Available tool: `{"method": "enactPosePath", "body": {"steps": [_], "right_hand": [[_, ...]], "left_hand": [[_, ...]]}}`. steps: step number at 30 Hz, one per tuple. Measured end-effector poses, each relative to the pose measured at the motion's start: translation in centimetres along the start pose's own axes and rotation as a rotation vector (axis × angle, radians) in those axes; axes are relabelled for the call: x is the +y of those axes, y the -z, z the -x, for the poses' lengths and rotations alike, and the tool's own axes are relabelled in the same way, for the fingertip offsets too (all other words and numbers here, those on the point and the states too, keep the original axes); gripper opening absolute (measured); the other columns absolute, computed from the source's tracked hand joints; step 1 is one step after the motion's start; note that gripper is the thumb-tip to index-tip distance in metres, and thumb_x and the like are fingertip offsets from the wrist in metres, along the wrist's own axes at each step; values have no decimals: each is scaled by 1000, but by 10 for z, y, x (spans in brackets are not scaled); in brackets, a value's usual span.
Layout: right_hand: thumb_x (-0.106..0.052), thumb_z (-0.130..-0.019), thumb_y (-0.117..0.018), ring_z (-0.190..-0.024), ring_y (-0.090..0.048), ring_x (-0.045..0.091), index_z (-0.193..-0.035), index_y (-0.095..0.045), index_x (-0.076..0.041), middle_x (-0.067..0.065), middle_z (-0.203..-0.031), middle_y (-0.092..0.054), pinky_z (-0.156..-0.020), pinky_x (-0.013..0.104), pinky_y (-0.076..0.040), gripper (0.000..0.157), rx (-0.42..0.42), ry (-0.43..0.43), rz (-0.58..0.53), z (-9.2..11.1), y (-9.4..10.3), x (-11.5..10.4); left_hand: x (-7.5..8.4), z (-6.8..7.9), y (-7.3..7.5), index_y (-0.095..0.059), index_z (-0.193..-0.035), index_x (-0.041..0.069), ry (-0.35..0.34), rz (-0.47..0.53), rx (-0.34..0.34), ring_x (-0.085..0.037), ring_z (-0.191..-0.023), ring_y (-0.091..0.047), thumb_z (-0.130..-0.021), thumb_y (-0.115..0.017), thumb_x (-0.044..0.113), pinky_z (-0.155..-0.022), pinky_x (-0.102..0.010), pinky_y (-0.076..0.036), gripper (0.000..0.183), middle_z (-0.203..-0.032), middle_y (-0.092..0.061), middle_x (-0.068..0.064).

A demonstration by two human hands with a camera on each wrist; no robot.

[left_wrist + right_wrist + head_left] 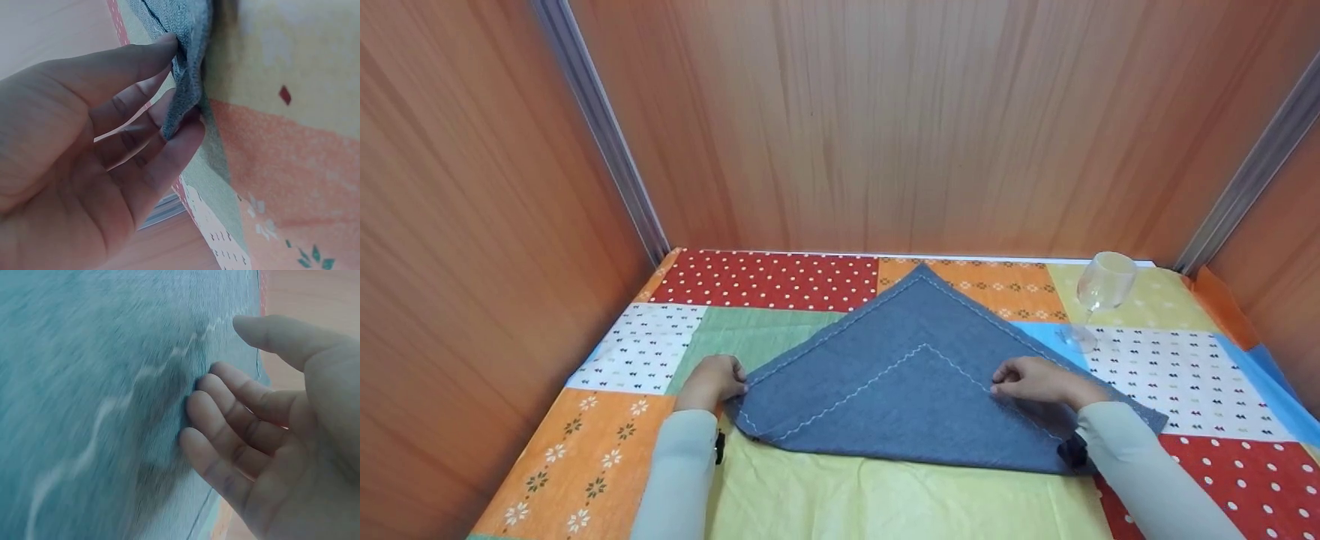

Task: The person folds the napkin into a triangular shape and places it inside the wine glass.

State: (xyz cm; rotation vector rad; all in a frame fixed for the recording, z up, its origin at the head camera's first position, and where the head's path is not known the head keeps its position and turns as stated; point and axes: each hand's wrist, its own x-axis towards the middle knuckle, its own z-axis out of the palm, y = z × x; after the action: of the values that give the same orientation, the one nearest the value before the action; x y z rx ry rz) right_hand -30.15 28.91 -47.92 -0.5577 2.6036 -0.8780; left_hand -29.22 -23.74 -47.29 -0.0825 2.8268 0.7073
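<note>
A grey-blue cloth [885, 397] with wavy white stitching lies folded into a triangle, its peak pointing to the back wall. At its left corner my left hand [714, 384] pinches the edge; in the left wrist view the thumb lies on one side of the cloth [194, 50] and the fingers on the other. My right hand [1039, 380] is over the right part of the cloth, beside an inner line of stitching. Seen from the right wrist, its fingertips [197, 405] are at the cloth surface, loosely bent, with the thumb apart and nothing gripped.
A clear wine glass [1102, 289] stands upright at the back right, beyond the cloth's right slope. Underneath lies a patchwork tablecloth [765, 277] in several colours. Wood-grain panels [885, 135] enclose the table at the back and both sides.
</note>
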Motion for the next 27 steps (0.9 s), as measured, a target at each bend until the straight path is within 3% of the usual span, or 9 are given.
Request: {"method": "enactPosePath", "body": {"steps": [7, 14, 18, 27], "right_hand": [[-26, -94, -71, -80, -58, 17, -116, -65, 5, 5, -93, -66, -74, 39, -50, 39, 81, 2, 9, -32, -12, -12], [-22, -95, -70, -96, -64, 27, -122, -65, 8, 16, -106, -68, -86, 49, -52, 41, 220, -11, 22, -59, -27, -21], [-20, -96, -69, -95, -64, 26, -120, -67, 5, 15, -106, -67, -83, 48, -52, 35, 251, -40, -4, -68, -32, -22], [-12, -95, -67, -78, -59, 18, -98, -72, -2, 6, -91, -67, -73, 41, -51, 12, 266, -41, -66, -75, -29, -17]], "left_hand": [[0, 0, 0, -64, -90, 4, 12, 2, -12, -22, -79, -56, -88, -74, 3, -72, -38, -49, 10, -85, -60, -7], [0, 2, 1, -65, -92, 3, 0, -1, -9, -23, -80, -57, -89, -74, 3, -74, -40, -51, 10, -86, -61, -8], [1, 3, 1, -65, -93, 1, -5, -2, -2, -23, -80, -58, -89, -74, 3, -75, -41, -51, 10, -87, -61, -8], [2, 4, 1, -65, -91, 2, -4, 1, 13, -22, -78, -57, -88, -74, 3, -73, -39, -51, 9, -85, -60, -7]]}}
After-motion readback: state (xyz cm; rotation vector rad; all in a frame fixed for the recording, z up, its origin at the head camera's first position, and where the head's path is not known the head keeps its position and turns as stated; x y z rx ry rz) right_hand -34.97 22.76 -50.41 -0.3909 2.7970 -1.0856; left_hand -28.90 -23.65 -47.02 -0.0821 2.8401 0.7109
